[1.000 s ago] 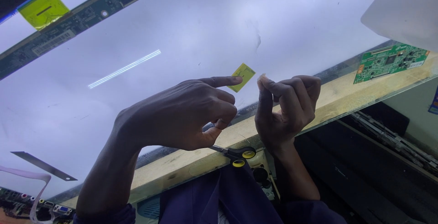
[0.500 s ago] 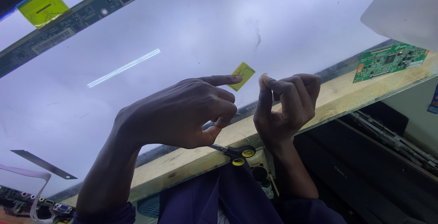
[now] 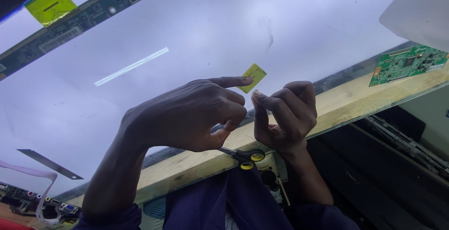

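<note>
The small yellow flex tab point(image 3: 252, 76) sits pinched at the left hand's point(image 3: 187, 117) forefinger tip, just above the right hand point(image 3: 283, 115), whose curled fingers grasp something too fine to tell; it looks mid-fitting, calling next for steady alignment over the glowing panel point(image 3: 210, 29).

The bright white panel point(image 3: 280, 19) backlights the frame, leaving both hands dark; a glare streak point(image 3: 132, 66) sits upper left; wide-angle bending shows at the edges.
</note>
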